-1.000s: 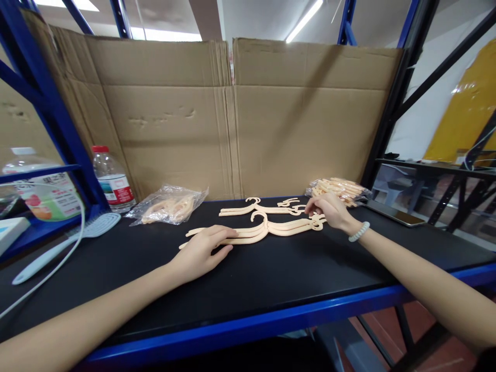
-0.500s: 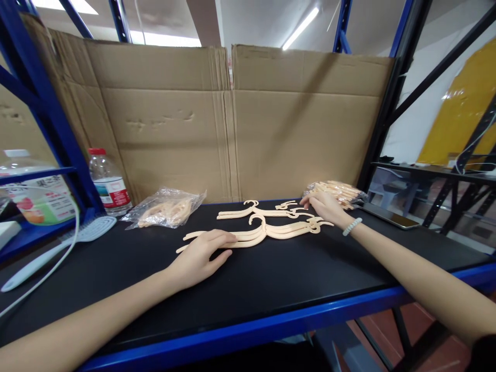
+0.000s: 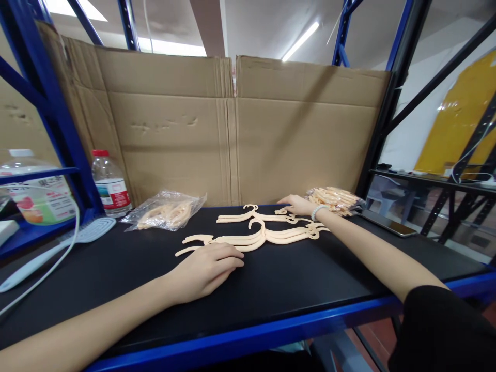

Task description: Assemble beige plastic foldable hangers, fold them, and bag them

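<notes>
Front hanger (image 3: 265,236): seen in the head view lying on the table (image 3: 271,297), near its middle; pale cream, several arms stacked side by side, its hook curling toward the far side.
Front hanger's ends: end pieces at the left (image 3: 197,238) reach out past the left hand; looped end pieces at the right (image 3: 314,233) lie just under the right forearm.
Rear hanger (image 3: 254,215): same cream colour, just beyond the front one and near the table's far edge, hook also toward the far side.
Left hand (image 3: 211,266): palm down, half open, fingers loosely bent and together, nothing seen gripped; it is at the near side of the front hanger's left arm, and whether it touches cannot be told.
Right hand (image 3: 298,205): stretched to the far edge, fingers partly bent over loose parts (image 3: 279,212) beyond the rear hanger's right end; cannot tell whether it has hold of any.
Right wrist: a pale beaded bracelet (image 3: 316,212).
Bags: a clear one with curved cream parts (image 3: 166,212) at far left; another with cream rods (image 3: 335,199) just beside the right wrist.
Phone (image 3: 391,226): flat, right of the rods.
Left side: brush (image 3: 93,230) and red-capped bottle (image 3: 110,188).
Behind: cardboard (image 3: 174,139), upright.
</notes>
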The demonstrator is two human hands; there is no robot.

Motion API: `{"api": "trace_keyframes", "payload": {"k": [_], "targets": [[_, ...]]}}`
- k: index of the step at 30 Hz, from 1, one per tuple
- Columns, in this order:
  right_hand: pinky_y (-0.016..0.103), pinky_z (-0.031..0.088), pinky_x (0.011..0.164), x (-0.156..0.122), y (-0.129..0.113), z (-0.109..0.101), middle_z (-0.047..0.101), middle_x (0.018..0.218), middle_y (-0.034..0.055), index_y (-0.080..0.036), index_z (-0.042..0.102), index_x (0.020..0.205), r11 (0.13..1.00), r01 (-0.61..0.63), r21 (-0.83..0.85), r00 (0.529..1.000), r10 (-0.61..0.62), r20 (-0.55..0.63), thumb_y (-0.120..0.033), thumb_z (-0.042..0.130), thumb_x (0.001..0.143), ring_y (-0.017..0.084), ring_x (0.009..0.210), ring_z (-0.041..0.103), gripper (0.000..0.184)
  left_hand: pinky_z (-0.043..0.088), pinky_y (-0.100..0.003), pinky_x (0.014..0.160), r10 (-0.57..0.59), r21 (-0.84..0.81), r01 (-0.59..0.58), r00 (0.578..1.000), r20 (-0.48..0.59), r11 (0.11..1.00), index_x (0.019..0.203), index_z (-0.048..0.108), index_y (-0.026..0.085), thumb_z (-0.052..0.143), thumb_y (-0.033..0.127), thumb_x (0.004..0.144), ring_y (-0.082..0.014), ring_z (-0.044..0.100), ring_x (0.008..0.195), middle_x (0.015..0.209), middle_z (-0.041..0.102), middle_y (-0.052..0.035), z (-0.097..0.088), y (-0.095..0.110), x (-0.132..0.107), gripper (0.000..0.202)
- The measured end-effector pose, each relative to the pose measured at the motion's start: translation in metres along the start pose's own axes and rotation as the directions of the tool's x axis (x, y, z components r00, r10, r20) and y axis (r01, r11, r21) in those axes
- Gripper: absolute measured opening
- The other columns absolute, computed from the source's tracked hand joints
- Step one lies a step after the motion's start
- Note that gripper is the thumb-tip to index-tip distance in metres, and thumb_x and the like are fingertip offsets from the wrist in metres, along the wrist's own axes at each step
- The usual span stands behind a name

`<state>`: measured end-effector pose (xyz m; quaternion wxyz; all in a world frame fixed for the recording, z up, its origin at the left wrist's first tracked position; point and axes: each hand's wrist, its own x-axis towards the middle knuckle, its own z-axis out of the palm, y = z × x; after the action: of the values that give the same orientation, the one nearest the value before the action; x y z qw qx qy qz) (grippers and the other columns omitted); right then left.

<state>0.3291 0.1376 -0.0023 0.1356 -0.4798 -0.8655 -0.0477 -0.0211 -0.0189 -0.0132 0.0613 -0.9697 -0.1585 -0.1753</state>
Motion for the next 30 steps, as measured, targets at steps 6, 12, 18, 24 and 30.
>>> {"api": "trace_keyframes", "payload": {"k": [6, 12, 18, 24, 30], "targets": [[0.036, 0.042, 0.100, 0.002, 0.011, 0.026, 0.061, 0.123, 0.0114, -0.016, 0.060, 0.122, 0.999, 0.044, -0.026, 0.999, -0.044, -0.001, -0.013, 0.045, 0.086, 0.023, 0.114, 0.056, 0.039, 0.048, -0.034, 0.087, -0.027, -0.051, 0.028, 0.999, 0.035, 0.998, 0.110, 0.060, 0.018, 0.040, 0.013, 0.092, -0.0208, 0.058, 0.102, 0.110, 0.063, -0.0090, 0.000, 0.000, 0.002, 0.028], [0.033, 0.043, 0.096, 0.001, 0.015, 0.028, 0.067, 0.113, 0.0101, -0.017, 0.066, 0.112, 0.995, 0.081, -0.052, 0.997, -0.080, 0.009, -0.011, 0.047, 0.085, 0.021, 0.105, 0.060, 0.034, 0.049, -0.033, 0.086, -0.051, -0.112, 0.055, 0.998, 0.035, 0.992, 0.108, 0.060, 0.020, 0.040, 0.016, 0.092, -0.0195, 0.059, 0.099, 0.108, 0.063, -0.0079, -0.002, 0.002, 0.002, 0.027], [0.034, 0.043, 0.092, -0.002, 0.012, 0.024, 0.068, 0.105, 0.0103, -0.016, 0.069, 0.102, 0.991, 0.101, -0.092, 0.994, -0.103, -0.019, -0.015, 0.048, 0.088, 0.021, 0.099, 0.058, 0.025, 0.049, -0.034, 0.085, -0.058, -0.109, 0.063, 0.997, 0.051, 0.992, 0.109, 0.061, 0.019, 0.038, 0.015, 0.092, -0.0203, 0.059, 0.099, 0.108, 0.064, -0.0084, -0.003, 0.004, 0.003, 0.028], [0.036, 0.044, 0.089, -0.003, 0.010, 0.023, 0.066, 0.100, 0.0120, -0.014, 0.071, 0.093, 0.989, 0.100, -0.109, 0.992, -0.108, -0.070, -0.016, 0.050, 0.087, 0.023, 0.096, 0.055, 0.022, 0.048, -0.034, 0.086, -0.060, -0.115, 0.066, 0.997, 0.057, 0.991, 0.108, 0.061, 0.019, 0.039, 0.016, 0.093, -0.0203, 0.058, 0.099, 0.108, 0.064, -0.0084, -0.004, 0.004, 0.003, 0.028], [0.035, 0.044, 0.089, -0.007, 0.008, 0.022, 0.063, 0.098, 0.0132, -0.013, 0.071, 0.091, 0.989, 0.087, -0.123, 0.990, -0.100, -0.099, -0.016, 0.050, 0.087, 0.023, 0.097, 0.054, 0.022, 0.048, -0.034, 0.086, -0.070, -0.131, 0.078, 0.995, 0.067, 0.988, 0.107, 0.062, 0.019, 0.038, 0.016, 0.093, -0.0201, 0.058, 0.099, 0.107, 0.064, -0.0084, -0.005, 0.004, 0.003, 0.028]]}}
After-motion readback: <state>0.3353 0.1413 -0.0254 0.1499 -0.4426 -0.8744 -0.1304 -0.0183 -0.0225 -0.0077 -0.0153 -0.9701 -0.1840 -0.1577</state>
